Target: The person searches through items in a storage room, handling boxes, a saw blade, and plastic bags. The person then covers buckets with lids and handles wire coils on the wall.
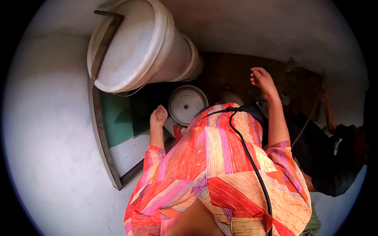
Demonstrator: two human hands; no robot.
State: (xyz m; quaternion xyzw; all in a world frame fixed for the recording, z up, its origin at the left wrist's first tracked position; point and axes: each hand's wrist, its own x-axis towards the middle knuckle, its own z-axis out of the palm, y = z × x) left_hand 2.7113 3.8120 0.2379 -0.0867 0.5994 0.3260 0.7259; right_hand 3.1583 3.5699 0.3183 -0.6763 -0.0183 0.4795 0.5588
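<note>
My left hand (pixel 159 115) is raised beside a round metal pan or lid (pixel 186 105), just left of its rim and holding nothing, its fingers extended and slightly bent. On the right, my right hand (pixel 261 80) is held up in the air, fingers curled inward; whether something small lies within them cannot be made out. A patterned orange and red garment covers my body, with a black cord (pixel 252 161) hanging down its front. A red patterned item (pixel 179 132) shows partly below the metal pan.
Large white lidded buckets (pixel 134 43) stand at the upper left, a dark bar across the nearest lid. A framed window or glass pane (pixel 118 118) leans at left. Another person in dark clothing (pixel 334 157) is at the right. Pale walls (pixel 47 129) surround the space.
</note>
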